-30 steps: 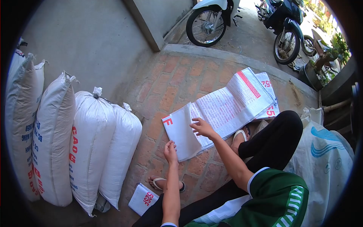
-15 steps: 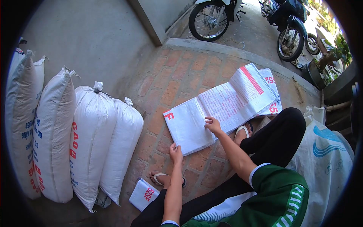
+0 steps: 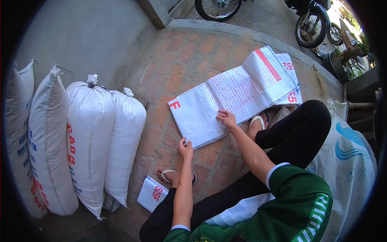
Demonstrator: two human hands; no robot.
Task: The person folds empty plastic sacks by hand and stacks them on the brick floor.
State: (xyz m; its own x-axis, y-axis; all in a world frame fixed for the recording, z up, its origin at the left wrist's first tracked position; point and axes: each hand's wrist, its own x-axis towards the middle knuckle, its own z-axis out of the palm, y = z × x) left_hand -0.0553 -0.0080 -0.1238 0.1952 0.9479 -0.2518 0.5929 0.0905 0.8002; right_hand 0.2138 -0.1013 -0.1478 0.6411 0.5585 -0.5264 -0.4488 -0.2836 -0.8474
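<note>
White printed sack (image 3: 238,94), flat and unfilled, lies slantwise on the brick floor (image 3: 174,78) in front of a seated person. Small red lines of print and a red band cover its far part; the near part is mostly plain, with a red F at one corner. More than one layer shows along its lower edge. It looks like thin woven plastic: likely light, floppy, rather slippery and hard to tear, though ready to crease. Corners and folded edges seem the best places to take hold, with every layer caught together.

The left hand (image 3: 185,148) is at the near corner, fingers bent, thumb close to them. The right hand (image 3: 227,119) rests by the lower edge near the crease, fingers curled. Whether either grip is closed on the material, I cannot tell.

Under the far end, other sacks (image 3: 293,98) show large red digits. A smaller folded sack (image 3: 152,194) marked 525F lies near the left sandal (image 3: 164,175). Full, tied sacks (image 3: 90,141) stand along the left; a pale bag (image 3: 350,157) with blue waves sits at right.
</note>
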